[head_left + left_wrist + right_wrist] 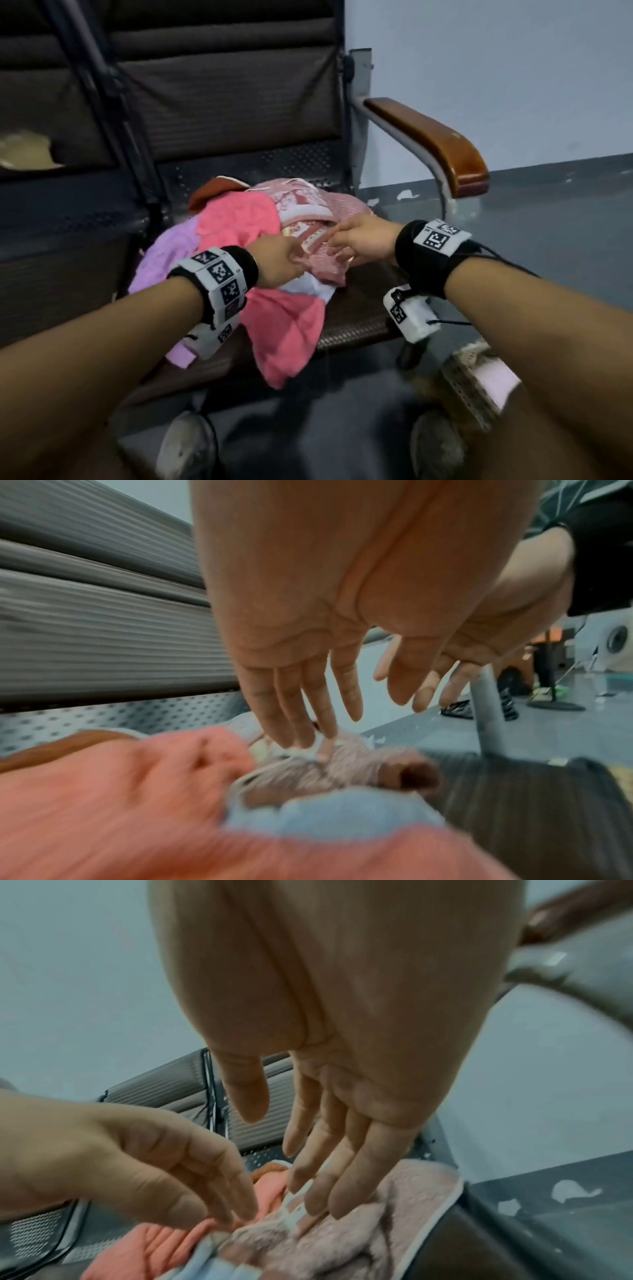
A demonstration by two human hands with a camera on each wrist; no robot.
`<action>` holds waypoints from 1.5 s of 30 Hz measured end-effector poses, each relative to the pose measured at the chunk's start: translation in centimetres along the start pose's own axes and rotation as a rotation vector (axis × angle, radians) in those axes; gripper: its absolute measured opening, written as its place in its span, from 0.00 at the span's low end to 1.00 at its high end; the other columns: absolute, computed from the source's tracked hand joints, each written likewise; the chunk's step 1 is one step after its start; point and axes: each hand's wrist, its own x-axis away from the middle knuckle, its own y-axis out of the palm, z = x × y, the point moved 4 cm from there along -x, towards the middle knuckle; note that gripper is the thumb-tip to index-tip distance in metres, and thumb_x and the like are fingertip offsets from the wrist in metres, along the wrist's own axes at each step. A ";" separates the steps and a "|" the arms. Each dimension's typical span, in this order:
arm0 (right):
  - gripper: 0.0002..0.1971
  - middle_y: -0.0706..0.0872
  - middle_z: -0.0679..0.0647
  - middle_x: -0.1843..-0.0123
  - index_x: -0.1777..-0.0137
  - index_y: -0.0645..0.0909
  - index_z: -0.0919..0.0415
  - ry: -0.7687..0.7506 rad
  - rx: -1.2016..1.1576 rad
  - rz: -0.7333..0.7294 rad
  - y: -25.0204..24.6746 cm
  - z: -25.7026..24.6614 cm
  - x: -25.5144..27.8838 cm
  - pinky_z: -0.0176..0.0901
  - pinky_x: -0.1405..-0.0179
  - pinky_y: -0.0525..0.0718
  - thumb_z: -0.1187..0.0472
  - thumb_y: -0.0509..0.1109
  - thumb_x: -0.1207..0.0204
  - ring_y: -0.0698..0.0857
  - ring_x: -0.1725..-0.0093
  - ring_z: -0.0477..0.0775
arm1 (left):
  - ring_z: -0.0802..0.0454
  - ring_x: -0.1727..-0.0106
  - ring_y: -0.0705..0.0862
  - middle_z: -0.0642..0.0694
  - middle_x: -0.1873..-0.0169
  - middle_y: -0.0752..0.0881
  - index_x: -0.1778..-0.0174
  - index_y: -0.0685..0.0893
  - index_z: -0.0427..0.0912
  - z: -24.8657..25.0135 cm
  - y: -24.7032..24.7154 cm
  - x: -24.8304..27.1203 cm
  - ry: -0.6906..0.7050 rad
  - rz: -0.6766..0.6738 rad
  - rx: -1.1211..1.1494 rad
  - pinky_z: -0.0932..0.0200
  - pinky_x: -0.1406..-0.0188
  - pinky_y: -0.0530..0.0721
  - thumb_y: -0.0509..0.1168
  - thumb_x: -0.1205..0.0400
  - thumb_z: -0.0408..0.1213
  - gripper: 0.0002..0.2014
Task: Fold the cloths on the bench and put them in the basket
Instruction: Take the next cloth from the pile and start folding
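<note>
Two hands (318, 250) over unlabelled cloths (239, 226)

Head view looks down from above onto the bench (359, 318) seat; each wrist view looks along its palm, close over the cloth pile (137, 791), which all share

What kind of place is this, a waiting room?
Probably a waiting area or hallway: a metal bench with perforated seats and a wooden armrest stands against a plain painted wall, with cloths heaped on it.
</note>
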 end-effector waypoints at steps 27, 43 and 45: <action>0.04 0.80 0.58 0.72 0.71 0.79 0.57 -0.262 -0.127 0.147 6.8 -3.1 -3.2 0.53 0.65 0.77 0.60 0.64 0.39 0.79 0.70 0.59 | 0.58 0.66 0.83 0.52 0.66 0.87 0.53 0.86 0.42 -5.6 -2.8 0.4 0.021 0.547 1.197 0.65 0.67 0.79 0.63 0.19 0.23 0.11; 0.23 0.84 0.60 0.36 0.29 0.73 0.54 -0.152 0.212 0.664 -2.6 1.5 -2.4 0.48 0.36 0.80 0.59 0.69 0.23 0.84 0.37 0.61 | 0.61 0.74 0.76 0.56 0.77 0.80 0.73 0.80 0.45 -4.9 -2.9 0.1 0.050 0.593 0.563 0.59 0.71 0.71 0.63 0.16 0.39 0.17; 0.27 0.82 0.56 0.34 0.29 0.73 0.53 -0.300 0.208 0.492 -1.1 0.2 -2.0 0.48 0.35 0.80 0.59 0.75 0.28 0.82 0.35 0.56 | 0.57 0.74 0.73 0.52 0.77 0.78 0.71 0.82 0.38 -3.4 -2.9 0.0 0.061 0.555 0.632 0.58 0.71 0.70 0.63 0.14 0.44 0.21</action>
